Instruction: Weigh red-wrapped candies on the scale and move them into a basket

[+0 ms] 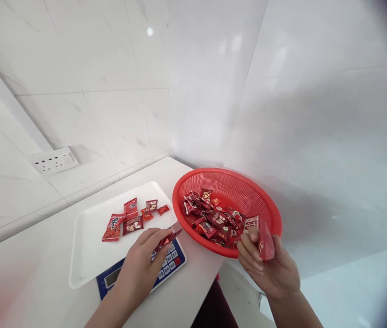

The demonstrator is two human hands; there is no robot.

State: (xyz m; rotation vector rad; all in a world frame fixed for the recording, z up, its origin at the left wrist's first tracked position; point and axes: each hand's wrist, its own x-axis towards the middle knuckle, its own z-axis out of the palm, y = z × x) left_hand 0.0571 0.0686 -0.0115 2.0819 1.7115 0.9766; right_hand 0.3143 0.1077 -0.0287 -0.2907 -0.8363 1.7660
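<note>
My left hand (143,264) pinches a small red snack packet (168,239) above the blue keypad of a scale (171,262), at the near edge of the white tray (87,255). My right hand (268,266) is closed on another red packet (265,245) at the near rim of a red mesh basket (229,180). The basket holds several red wrapped snack packets (215,218). Several more red packets (130,218) lie loose on the tray's far half.
The scale and basket stand on a white counter (25,278) in a corner of white tiled walls. A white socket strip (54,160) is fixed to the left wall. The counter's edge runs just below the basket.
</note>
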